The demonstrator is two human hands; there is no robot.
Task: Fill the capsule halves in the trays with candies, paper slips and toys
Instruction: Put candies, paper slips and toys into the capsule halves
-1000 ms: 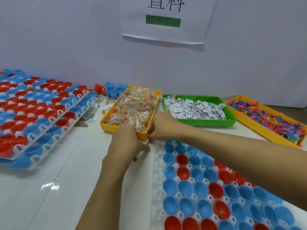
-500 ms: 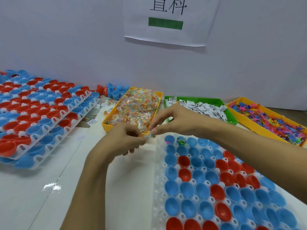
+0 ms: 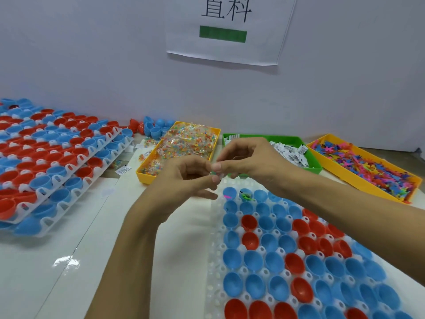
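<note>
The left hand (image 3: 184,178) and right hand (image 3: 248,158) pinch one small candy packet (image 3: 214,173) between their fingertips, above the far end of the near capsule tray (image 3: 215,249). Behind them lies the yellow candy bin (image 3: 147,177). The wall sign (image 3: 226,28) reads "置料".

Bright, even overhead light fills the frame. A white glare patch sits on the glossy table (image 3: 65,261) at lower left. Shadows are soft. Wide-angle distortion bends the edges; details stay slightly soft.
</note>
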